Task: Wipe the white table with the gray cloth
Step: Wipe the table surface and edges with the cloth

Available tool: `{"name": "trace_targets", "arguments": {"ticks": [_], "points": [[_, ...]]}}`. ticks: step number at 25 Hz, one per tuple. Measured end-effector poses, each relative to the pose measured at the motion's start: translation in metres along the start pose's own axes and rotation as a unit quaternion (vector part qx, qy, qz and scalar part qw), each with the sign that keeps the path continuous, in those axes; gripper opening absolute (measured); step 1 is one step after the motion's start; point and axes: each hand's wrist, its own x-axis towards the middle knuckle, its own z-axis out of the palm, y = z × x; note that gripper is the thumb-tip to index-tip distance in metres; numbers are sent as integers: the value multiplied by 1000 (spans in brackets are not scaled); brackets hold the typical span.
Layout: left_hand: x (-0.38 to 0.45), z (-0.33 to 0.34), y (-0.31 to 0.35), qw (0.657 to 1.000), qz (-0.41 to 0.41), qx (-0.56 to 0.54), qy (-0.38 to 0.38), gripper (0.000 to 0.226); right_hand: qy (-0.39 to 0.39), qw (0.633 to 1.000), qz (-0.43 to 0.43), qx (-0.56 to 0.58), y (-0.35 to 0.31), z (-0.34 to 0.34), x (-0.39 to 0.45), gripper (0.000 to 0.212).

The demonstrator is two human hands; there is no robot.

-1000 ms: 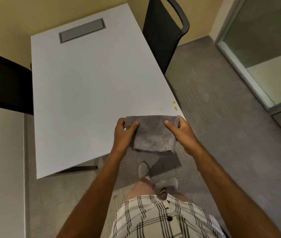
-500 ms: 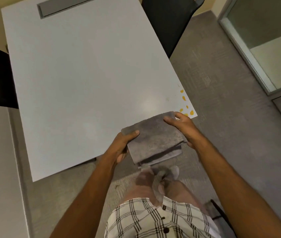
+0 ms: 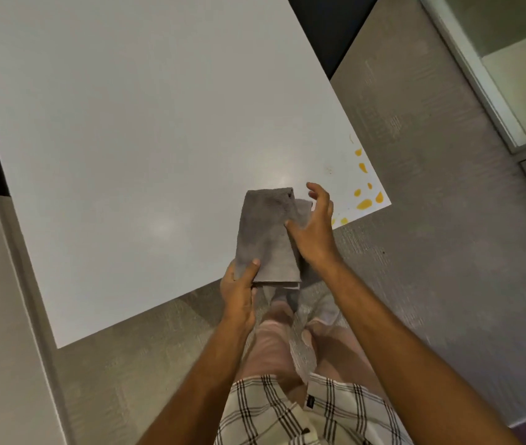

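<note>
The gray cloth [image 3: 266, 234] is folded into a tall, narrow stack and held upright-lengthwise above the near edge of the white table [image 3: 146, 130], its lower end hanging past that edge over the floor. Layers of the fold show at the bottom, and a second flap peeks out behind the top right corner.

The left hand [image 3: 239, 290] pinches the cloth's lower left corner, thumb pressed on the front face and the remaining fingers curled behind it. The right hand [image 3: 314, 231] is spread open beside the cloth's right edge: its thumb touches the cloth about halfway up, while the fingers arch loosely past the upper flap; whether they touch it cannot be told. It does not grip the cloth.

To the right of the right hand, several yellow spots [image 3: 364, 187] lie on the table's near right corner, close to the edge. The rest of the tabletop looks plain white with soft light reflections.

Below the hands, the person's plaid shorts [image 3: 303, 412] and legs show above a gray carpet [image 3: 431, 220]. A glass partition [image 3: 496, 75] stands at the upper right.
</note>
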Motion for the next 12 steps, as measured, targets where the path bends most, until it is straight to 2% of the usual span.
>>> {"name": "trace_targets", "arguments": {"ticks": [4,5,8,12], "points": [[13,2,-8,987,10,163,-6,26,-15,979,-143,-147,14,29,12,64],[15,5,-9,979,7,205,-16,25,-22,966,-153,-207,22,36,14,65],[20,9,-12,934,1,354,-51,43,0,909,-164,-384,44,55,10,74],[31,-3,-14,911,-2,395,-120,33,16,868,-241,-434,69,69,0,64]]}}
